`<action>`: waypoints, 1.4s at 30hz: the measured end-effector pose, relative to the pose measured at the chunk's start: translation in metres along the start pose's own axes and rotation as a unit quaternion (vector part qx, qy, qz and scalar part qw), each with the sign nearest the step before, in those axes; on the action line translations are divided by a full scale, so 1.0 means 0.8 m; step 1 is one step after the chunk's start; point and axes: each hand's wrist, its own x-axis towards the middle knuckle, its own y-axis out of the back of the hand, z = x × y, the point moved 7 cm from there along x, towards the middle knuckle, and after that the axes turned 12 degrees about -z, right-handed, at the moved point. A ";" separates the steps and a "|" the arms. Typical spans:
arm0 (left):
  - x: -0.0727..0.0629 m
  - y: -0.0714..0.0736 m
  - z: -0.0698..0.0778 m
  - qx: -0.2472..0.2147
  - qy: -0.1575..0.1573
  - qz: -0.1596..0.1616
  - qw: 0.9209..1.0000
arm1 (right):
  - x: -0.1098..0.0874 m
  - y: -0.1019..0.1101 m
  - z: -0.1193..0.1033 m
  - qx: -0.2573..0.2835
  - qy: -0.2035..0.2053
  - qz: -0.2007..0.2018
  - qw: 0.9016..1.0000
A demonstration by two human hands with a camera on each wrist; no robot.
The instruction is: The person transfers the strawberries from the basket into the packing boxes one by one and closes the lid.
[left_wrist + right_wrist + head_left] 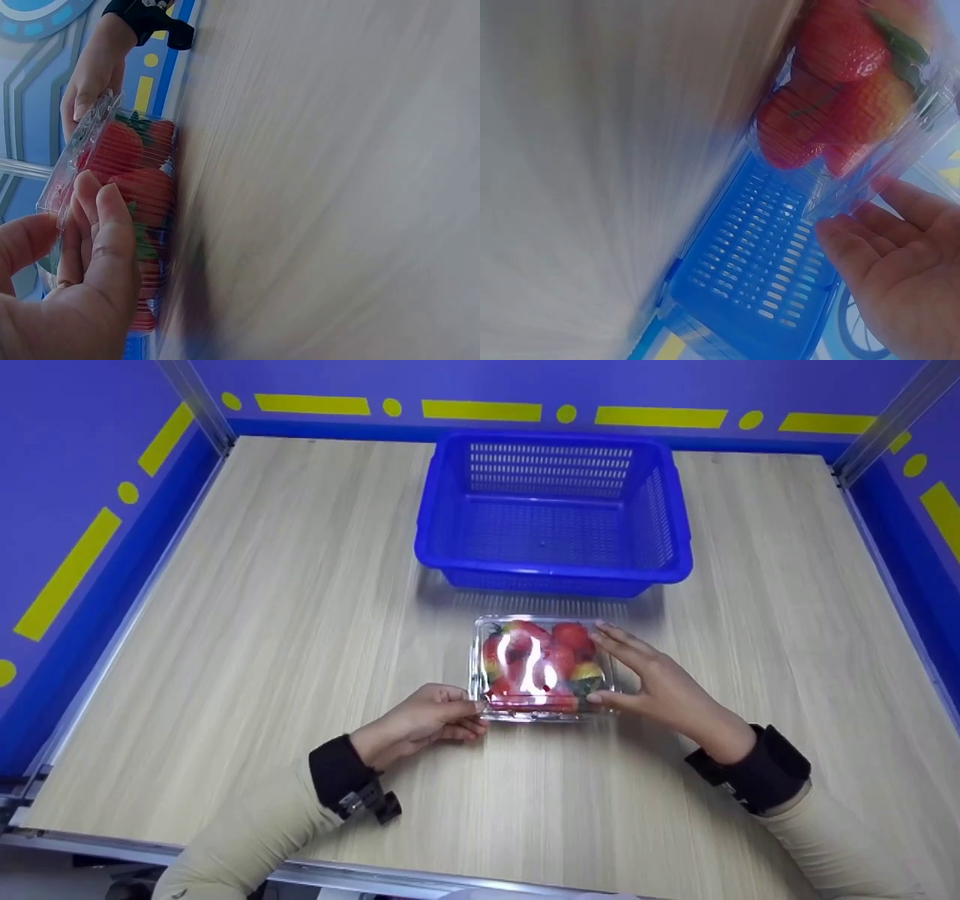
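A clear plastic box of strawberries (536, 667) sits with its lid on at the middle of the table, several red fruits and green leaves showing through it. At its front left corner the left hand (431, 724) pinches the rim between thumb and fingers; the left wrist view shows this hand (90, 277) close up. The right hand (667, 690) spans the box's right end, its fingers fairly straight, with the index fingertip at the back corner and the thumb towards the front. In the right wrist view, this hand's fingertips (840, 229) are right at the lid's edge.
Behind the strawberry box stands a blue plastic basket (551, 574) with slotted walls and nothing inside. Pale wood tabletop (300, 585) extends to both sides. Blue panels (480, 382) with yellow marks enclose the back and sides, and a metal edge (360, 877) runs along the front.
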 end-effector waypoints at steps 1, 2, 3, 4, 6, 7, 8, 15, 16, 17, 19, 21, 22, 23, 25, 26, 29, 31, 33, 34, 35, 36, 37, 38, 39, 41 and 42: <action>0.000 0.000 0.001 0.001 -0.001 0.000 1.000 | 0.000 0.001 0.000 0.000 0.000 0.000 1.000; 0.001 0.000 0.001 0.001 -0.002 0.001 1.000 | 0.000 0.001 0.000 0.000 -0.001 0.001 1.000; 0.001 0.000 0.002 0.004 -0.002 0.001 1.000 | 0.001 0.001 0.000 -0.002 0.000 0.001 1.000; 0.001 0.000 0.003 0.009 -0.001 0.001 1.000 | 0.001 0.002 -0.001 -0.004 0.000 0.002 1.000; 0.002 0.000 0.005 0.029 -0.001 0.002 1.000 | 0.001 0.002 -0.001 -0.006 0.000 0.002 1.000; 0.002 0.000 0.006 0.048 -0.002 0.003 0.999 | 0.000 0.002 -0.001 -0.007 0.000 0.002 1.000; 0.002 0.001 0.008 0.077 -0.005 0.007 0.997 | 0.000 0.002 0.000 -0.007 0.000 0.002 1.000; -0.017 0.008 0.044 0.349 -0.043 0.098 0.931 | -0.001 -0.001 0.000 -0.002 0.002 0.000 1.000; -0.021 0.007 0.051 0.379 -0.055 0.112 0.917 | -0.001 -0.001 0.000 -0.002 0.002 0.000 1.000; -0.025 0.004 0.060 0.407 -0.071 0.124 0.902 | -0.001 -0.001 0.000 -0.003 0.003 0.001 1.000; -0.031 -0.005 0.077 0.468 -0.109 0.135 0.866 | -0.001 -0.001 -0.001 -0.004 0.007 0.004 1.000; -0.033 -0.022 0.093 0.549 -0.161 0.129 0.810 | -0.001 0.000 -0.001 -0.006 0.011 0.008 1.000; -0.033 -0.033 0.100 0.588 -0.189 0.118 0.778 | -0.001 0.000 -0.001 -0.007 0.013 0.010 1.000; -0.030 -0.044 0.105 0.625 -0.210 0.104 0.745 | -0.001 0.000 -0.002 -0.007 0.015 0.012 1.000; -0.022 -0.065 0.109 0.686 -0.237 0.067 0.685 | -0.001 0.001 -0.002 -0.008 0.018 0.015 1.000; -0.015 -0.074 0.109 0.709 -0.239 0.045 0.662 | -0.001 0.000 -0.002 -0.008 0.017 0.014 1.000; 0.008 -0.095 0.100 0.759 -0.204 -0.026 0.618 | 0.000 -0.002 -0.001 -0.007 0.013 0.008 1.000; 0.022 -0.103 0.091 0.783 -0.178 -0.060 0.593 | 0.000 -0.004 -0.001 -0.007 0.010 0.004 1.000; 0.032 -0.108 0.082 0.801 -0.158 -0.082 0.571 | 0.000 -0.007 -0.001 -0.005 0.006 0.000 1.000; 0.036 -0.109 0.078 0.807 -0.153 -0.089 0.564 | 0.000 -0.007 -0.001 -0.003 0.005 0.000 1.000; 0.038 -0.110 0.075 0.812 -0.151 -0.093 0.556 | 0.000 -0.007 -0.001 -0.003 0.003 -0.001 1.000; 0.040 -0.110 0.074 0.817 -0.151 -0.095 0.549 | 0.000 -0.007 -0.001 -0.003 0.003 0.000 1.000; 0.042 -0.110 0.072 0.820 -0.151 -0.097 0.544 | 0.000 -0.006 -0.001 -0.003 0.003 -0.001 1.000; 0.043 -0.110 0.072 0.823 -0.154 -0.098 0.538 | 0.000 -0.006 -0.001 -0.003 0.003 0.000 1.000; 0.044 -0.110 0.071 0.824 -0.156 -0.099 0.535 | 0.000 -0.004 -0.001 -0.004 0.002 0.001 1.000; 0.045 -0.110 0.071 0.828 -0.162 -0.100 0.527 | 0.000 -0.002 -0.001 -0.007 0.001 0.003 1.000; 0.046 -0.110 0.071 0.831 -0.165 -0.099 0.523 | 0.001 0.000 -0.001 -0.008 0.002 0.004 1.000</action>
